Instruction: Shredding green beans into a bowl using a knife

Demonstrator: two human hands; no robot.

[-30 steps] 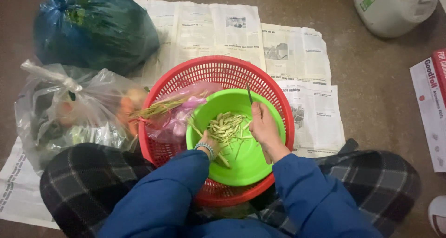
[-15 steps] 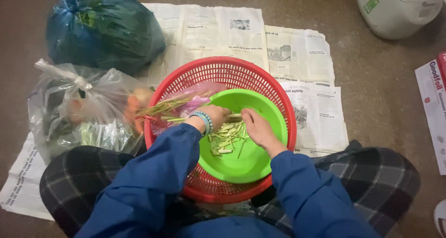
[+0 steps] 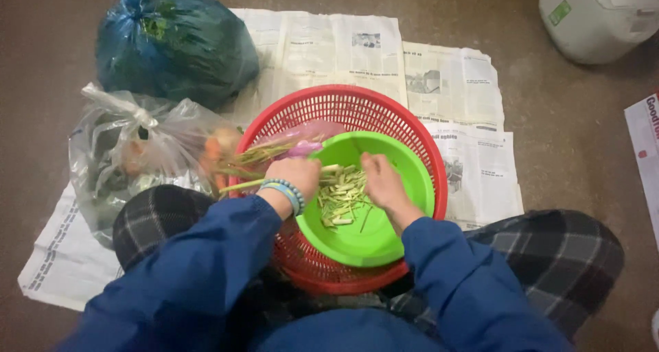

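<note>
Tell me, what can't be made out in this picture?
Head view only:
- What the right hand pinches: hidden under its fingers.
- Contents of the dark blue bag: the plastic hides them.
- White appliance: cut off by the top edge.
- Left hand: grasps green stalks, their ends blurred.

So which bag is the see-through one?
The clear plastic bag, knotted at the top, beside the person's left knee. You can see orange carrots through it. The dark blue-green bag farther away hides most of its contents.

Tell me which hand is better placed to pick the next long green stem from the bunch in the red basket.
Left, probably. The left hand already grips a long green stem beside the bunch of stems; the right hand sits over the green plastic bowl.
</note>
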